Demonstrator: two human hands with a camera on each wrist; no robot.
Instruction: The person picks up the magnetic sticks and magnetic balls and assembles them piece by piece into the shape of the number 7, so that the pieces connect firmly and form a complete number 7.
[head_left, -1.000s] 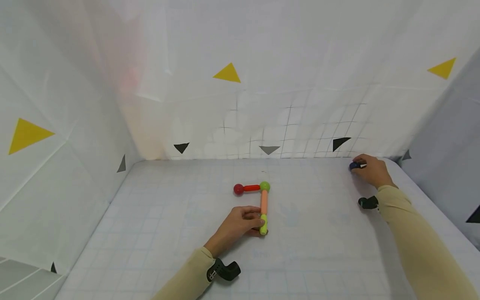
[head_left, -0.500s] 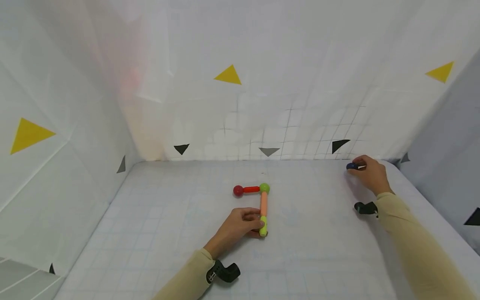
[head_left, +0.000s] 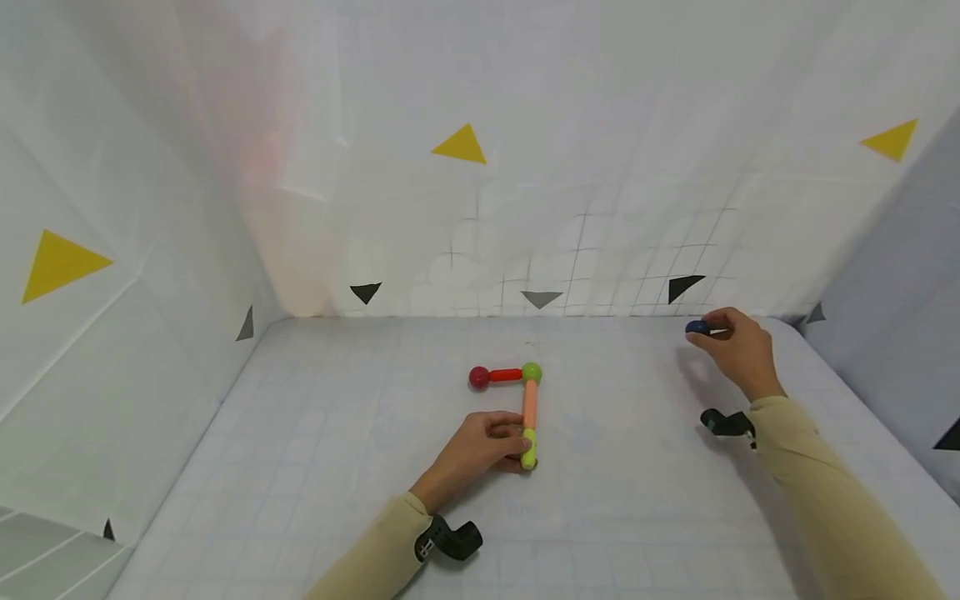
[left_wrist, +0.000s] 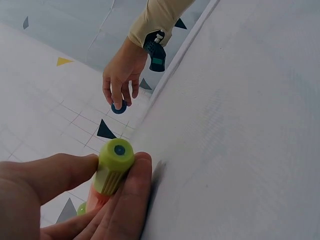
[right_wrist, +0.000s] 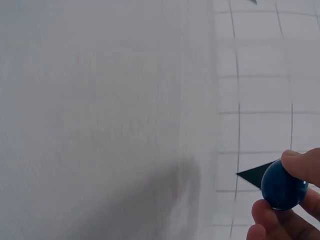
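Observation:
My left hand [head_left: 480, 450] pinches a yellow-green rod [left_wrist: 112, 167] between thumb and fingers, near the middle of the table. End to end with it lies an orange rod [head_left: 530, 404], which meets a green ball [head_left: 532, 372]. From that ball a red rod [head_left: 506, 375] runs left to a dark red ball [head_left: 479, 377]. Far off at the back right, my right hand [head_left: 741, 350] holds a blue ball [right_wrist: 284, 185] between thumb and fingertips. In the right wrist view a shadow falls on the table apart from the hand, and the ball appears raised.
A white table [head_left: 360, 400] with faint grid lines lies under both hands. White sheeting [head_left: 615, 125] with yellow and dark triangles rises behind it and at both sides. A dark wrist camera [head_left: 459, 540] sits on the left sleeve, another camera [head_left: 723, 422] on the right.
My right hand has shifted slightly left with the blue ball, and its shadow now sits farther from it. The left hand and the joined rods stay put.

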